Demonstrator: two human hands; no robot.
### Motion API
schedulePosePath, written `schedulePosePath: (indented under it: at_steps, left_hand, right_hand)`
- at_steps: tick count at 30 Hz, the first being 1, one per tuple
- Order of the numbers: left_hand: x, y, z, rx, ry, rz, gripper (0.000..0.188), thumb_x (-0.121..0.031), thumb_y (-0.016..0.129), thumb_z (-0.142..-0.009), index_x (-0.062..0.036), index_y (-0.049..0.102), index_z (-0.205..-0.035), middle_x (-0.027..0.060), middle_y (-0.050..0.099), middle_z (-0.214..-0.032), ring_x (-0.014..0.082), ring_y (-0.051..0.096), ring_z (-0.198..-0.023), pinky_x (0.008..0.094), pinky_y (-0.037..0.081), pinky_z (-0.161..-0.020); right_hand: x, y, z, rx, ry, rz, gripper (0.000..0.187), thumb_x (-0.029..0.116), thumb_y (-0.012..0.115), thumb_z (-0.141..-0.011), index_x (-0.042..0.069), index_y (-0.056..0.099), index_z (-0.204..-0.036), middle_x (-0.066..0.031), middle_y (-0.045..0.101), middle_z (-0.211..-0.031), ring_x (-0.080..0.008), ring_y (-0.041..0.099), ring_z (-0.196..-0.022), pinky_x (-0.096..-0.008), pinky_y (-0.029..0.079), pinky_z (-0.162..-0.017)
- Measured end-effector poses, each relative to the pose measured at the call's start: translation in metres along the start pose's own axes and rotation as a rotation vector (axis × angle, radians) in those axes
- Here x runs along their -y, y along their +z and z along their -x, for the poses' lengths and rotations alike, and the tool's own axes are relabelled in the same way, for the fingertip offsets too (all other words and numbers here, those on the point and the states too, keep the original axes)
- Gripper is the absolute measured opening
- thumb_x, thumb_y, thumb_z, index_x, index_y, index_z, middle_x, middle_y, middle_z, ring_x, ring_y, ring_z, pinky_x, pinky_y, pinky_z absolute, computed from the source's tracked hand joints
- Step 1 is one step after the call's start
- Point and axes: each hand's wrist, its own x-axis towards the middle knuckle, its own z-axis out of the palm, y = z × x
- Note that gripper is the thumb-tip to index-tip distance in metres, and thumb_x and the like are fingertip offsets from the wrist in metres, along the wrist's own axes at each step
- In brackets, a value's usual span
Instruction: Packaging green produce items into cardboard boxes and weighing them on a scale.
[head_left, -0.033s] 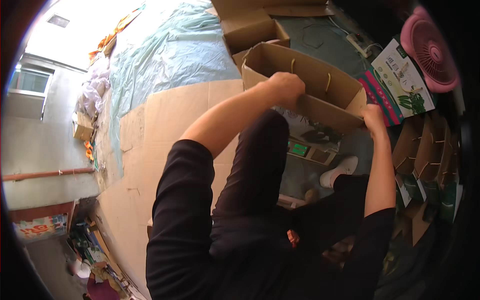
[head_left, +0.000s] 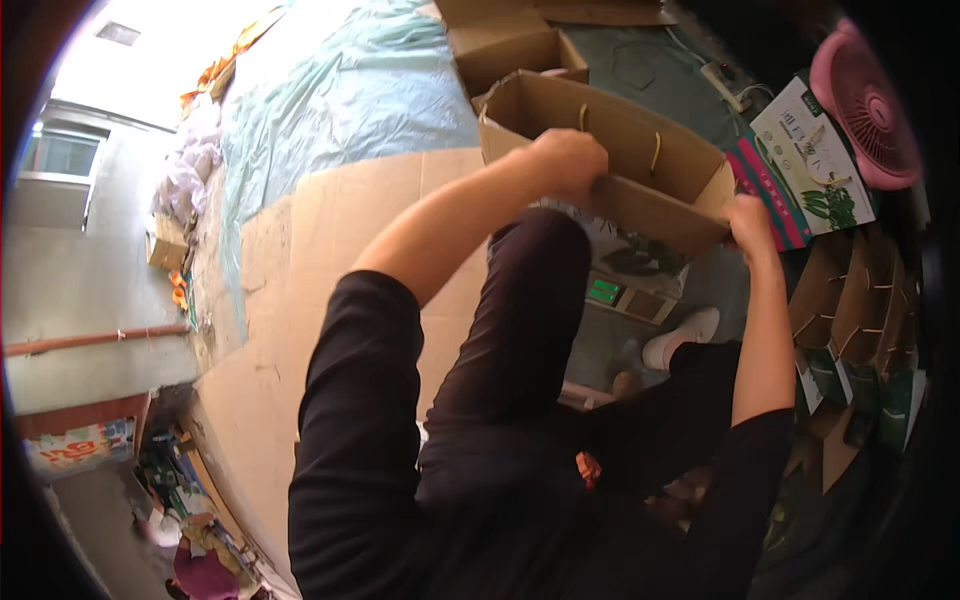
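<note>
An open cardboard gift box (head_left: 622, 135) with yellow cord handles hangs ahead of me, its opening facing up and its inside partly in view. My left hand (head_left: 572, 165) is closed over the near wall of the box. At its right end, my right hand (head_left: 750, 222) grips the corner, with the fingertips partly hidden behind the board. Beneath the box, a scale (head_left: 640, 303) with a lit green display lies on the floor. I cannot tell whether the box touches the scale. What the lower part of the box holds does not show.
Several similar boxes (head_left: 835, 290) stand at the right. Behind them are a printed white and green carton (head_left: 808, 150) and a pink fan (head_left: 870, 110). Another brown carton (head_left: 510, 62) stands far ahead. Flattened cardboard (head_left: 370, 215) and plastic sheeting (head_left: 345, 115) cover the left. Another person (head_left: 205, 575) is far left.
The box and both hands sit slightly higher in the picture, still in the same grip. The scale appears a little further right.
</note>
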Motion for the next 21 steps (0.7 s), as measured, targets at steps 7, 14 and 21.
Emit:
schedulePosePath:
  at_steps: [7,14,21]
  left_hand:
    - [0.074,0.002,0.107,-0.071,-0.239,-0.049,0.021,-0.020,0.066,-0.068,-0.0097,0.069,-0.085,0.0122,0.064,-0.076,0.0311,0.063,-0.080,0.0409,0.050,-0.070]
    - [0.103,0.055,0.243,-0.002,-0.533,-0.006,0.015,-0.018,0.064,-0.071,-0.0096,0.068,-0.082,0.0145,0.062,-0.070,0.0327,0.062,-0.073,0.0423,0.049,-0.065]
    - [0.091,0.175,0.389,0.189,-0.639,-0.038,0.006,-0.016,0.064,-0.073,-0.0108,0.067,-0.072,0.0125,0.063,-0.071,0.0308,0.063,-0.070,0.0415,0.049,-0.061]
  right_hand:
    - [0.114,0.044,0.001,0.217,-0.104,-0.087,0.039,0.033,0.055,-0.084,0.008,0.059,-0.115,-0.0026,0.065,-0.095,-0.0100,0.059,-0.072,-0.0233,0.042,-0.058]
    - [0.099,0.029,0.035,0.272,-0.176,0.141,0.033,0.027,0.054,-0.086,0.008,0.059,-0.112,-0.0024,0.064,-0.092,-0.0077,0.058,-0.068,-0.0203,0.039,-0.051]
    - [-0.004,-0.053,0.040,0.195,-0.019,0.262,0.033,0.024,0.055,-0.086,0.008,0.058,-0.114,0.0004,0.063,-0.088,-0.0059,0.056,-0.065,-0.0192,0.039,-0.048]
